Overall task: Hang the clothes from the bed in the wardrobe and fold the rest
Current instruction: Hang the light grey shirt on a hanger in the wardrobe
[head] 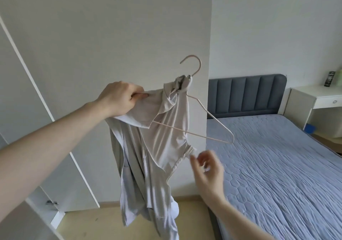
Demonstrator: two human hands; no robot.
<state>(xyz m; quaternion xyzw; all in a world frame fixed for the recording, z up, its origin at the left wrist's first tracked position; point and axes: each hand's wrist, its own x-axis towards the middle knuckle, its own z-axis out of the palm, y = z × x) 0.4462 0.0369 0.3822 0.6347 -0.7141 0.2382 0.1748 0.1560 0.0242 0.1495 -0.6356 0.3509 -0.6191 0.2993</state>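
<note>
Fingers [137, 96] of the left hand [118, 97] pinch a soft, thin beige garment [162, 143], held up in front of the wall and half draped over a slim wire hanger [207, 114]. Blurred, the right hand [208, 167] is loosely spread just below the hanger, gripping nothing. Beyond lies a quilted blue bed [277, 165].

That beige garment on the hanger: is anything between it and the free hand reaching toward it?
Nothing visible. The right hand is blurred, just below and right of the garment, with open air between them. The left hand grips the garment's upper corner, and one hanger arm sticks out bare.
</note>
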